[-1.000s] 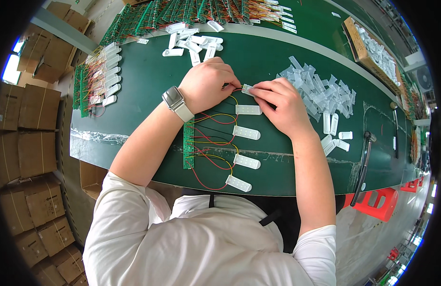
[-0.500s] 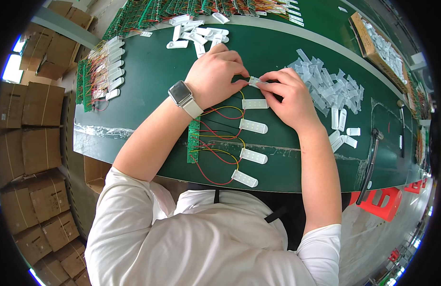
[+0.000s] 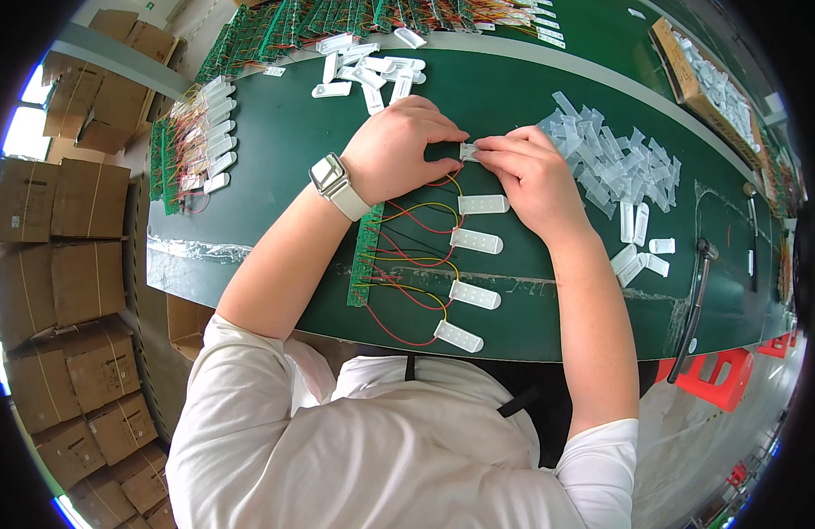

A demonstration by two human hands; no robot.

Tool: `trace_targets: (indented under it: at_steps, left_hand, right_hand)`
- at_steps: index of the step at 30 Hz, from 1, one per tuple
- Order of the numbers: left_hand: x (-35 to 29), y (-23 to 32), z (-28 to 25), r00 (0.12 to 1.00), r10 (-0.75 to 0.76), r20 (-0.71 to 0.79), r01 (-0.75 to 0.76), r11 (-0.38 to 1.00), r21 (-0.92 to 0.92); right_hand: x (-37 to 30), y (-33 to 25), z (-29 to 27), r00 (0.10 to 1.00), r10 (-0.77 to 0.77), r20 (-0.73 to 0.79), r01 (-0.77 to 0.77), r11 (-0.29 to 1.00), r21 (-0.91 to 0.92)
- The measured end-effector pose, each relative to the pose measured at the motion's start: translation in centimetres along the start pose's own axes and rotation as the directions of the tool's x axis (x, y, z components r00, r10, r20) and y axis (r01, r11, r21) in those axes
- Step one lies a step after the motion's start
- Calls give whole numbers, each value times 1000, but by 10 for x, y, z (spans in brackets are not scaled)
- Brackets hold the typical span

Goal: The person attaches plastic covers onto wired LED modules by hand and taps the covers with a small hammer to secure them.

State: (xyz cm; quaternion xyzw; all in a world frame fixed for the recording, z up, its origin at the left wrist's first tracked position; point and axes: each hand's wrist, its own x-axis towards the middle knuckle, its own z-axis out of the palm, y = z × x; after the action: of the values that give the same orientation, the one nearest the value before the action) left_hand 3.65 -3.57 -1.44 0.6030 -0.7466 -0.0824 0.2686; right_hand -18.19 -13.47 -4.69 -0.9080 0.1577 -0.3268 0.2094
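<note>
A small white wired piece point(image 3: 468, 152) sits between my two hands above the green table. My left hand point(image 3: 403, 145), with a watch on its wrist, is closed at the piece's left end, thumb and forefinger either side of it. The fingers of my right hand point(image 3: 532, 172) pinch its right end and hide part of it. Just below lie several white LED strips in rounded housings, the nearest one point(image 3: 483, 204) under my right hand. Red, yellow and black wires run from them to a long green circuit board point(image 3: 365, 256) beside my left forearm.
Loose white housings point(image 3: 372, 70) lie beyond my left hand, clear plastic pieces point(image 3: 610, 154) to the right. Wired boards point(image 3: 169, 167) stand at the left and along the far edge. A black-handled tool point(image 3: 689, 309) and a carton point(image 3: 689, 70) are at the right.
The view has shifted slightly, so the table things sit a little lower and to the right. My left thumb and forefinger have come up to the piece; my right hand still grips it.
</note>
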Motion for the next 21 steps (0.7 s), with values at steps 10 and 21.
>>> trace_targets:
  at_steps: [10, 21]
  left_hand:
    - [-1, -11, 10, 996, 91, -6, -90, 991, 94]
    - [2, -9, 0, 993, -17, -115, 23, 998, 50]
  right_hand:
    - [1, 1, -1, 1000, 3, 15, -3, 1000, 31]
    - [-1, 1, 0, 1000, -2, 2, 2, 1000, 5]
